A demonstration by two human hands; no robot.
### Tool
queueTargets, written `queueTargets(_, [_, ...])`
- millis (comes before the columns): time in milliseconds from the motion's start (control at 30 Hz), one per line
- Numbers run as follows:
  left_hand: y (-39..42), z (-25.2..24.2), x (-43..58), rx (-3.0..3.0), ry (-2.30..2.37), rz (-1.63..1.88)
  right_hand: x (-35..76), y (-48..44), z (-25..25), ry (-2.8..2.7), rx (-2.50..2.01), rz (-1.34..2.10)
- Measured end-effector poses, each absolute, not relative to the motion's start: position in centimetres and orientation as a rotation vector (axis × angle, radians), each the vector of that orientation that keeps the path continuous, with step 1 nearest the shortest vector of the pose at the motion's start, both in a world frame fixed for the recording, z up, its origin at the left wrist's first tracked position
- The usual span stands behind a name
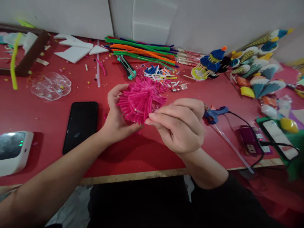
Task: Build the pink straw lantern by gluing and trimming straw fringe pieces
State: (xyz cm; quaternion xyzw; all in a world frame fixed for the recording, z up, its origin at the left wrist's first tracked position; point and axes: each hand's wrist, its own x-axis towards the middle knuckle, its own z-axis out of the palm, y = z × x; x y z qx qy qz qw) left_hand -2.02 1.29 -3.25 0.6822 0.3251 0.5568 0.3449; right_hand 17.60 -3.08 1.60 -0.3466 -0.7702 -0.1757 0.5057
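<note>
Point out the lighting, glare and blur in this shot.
Head view: dim, uneven light, with a soft shadow on the red table below the left hand; head view: pale glare on the screen of the white device at far left; head view: the black clothing loses nearly all detail; head view: fine texture on the pink fuzzy piece looks slightly soft.

Pipe cleaners (142,51) and a glue gun (213,116) mark a craft workspace.
</note>
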Motion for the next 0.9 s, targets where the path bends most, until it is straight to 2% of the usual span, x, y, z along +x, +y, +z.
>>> queueTargets(400, [1.1, -3.2, -2.0, 1.821, 0.764, 1.435, 17.7, -3.0, 1.6, -1.834, -0.833, -0.337])
queueTargets(633, [3.5, -6.2, -2.8, 2.007, 0.572, 1.458, 17.6, -2.5, 1.5, -1.823, -0.765, -0.338])
queueTargets(900, [4.2, -6.3, -3.0, 2.228, 0.505, 1.445, 17.8, -2.7, 1.4, -1.818, -0.84, -0.479])
